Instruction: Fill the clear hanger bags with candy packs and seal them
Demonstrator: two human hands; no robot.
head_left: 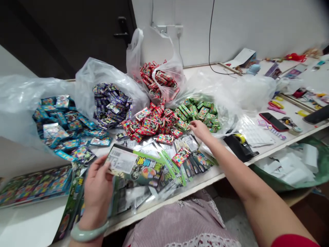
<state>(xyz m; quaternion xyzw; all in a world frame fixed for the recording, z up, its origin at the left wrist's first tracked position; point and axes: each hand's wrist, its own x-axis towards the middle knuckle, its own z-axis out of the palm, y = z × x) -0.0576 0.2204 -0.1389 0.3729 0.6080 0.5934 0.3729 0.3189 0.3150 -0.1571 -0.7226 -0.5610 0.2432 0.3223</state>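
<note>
My left hand (99,185) is closed on the left edge of a printed plastic pouch (138,166), pinched between thumb and fingers. The pouch has a barcode label and bright lettering, tilted above other flat pouches. Farther right, my right hand (199,130) reaches to the near edge of a pile of green packets (203,111). Its fingertips are pinched at the end of a small green packet (183,125). Red packets (154,123) lie heaped between the hands, with a single red packet (181,156) on top of the flat pouches (169,161).
Clear bags hold blue packets (69,116), purple packets (110,103) and more red packets (164,79). A black tape dispenser (240,147) stands right of my forearm, near a phone (273,121). Below the table edge sits a green sack (282,181) of white pieces.
</note>
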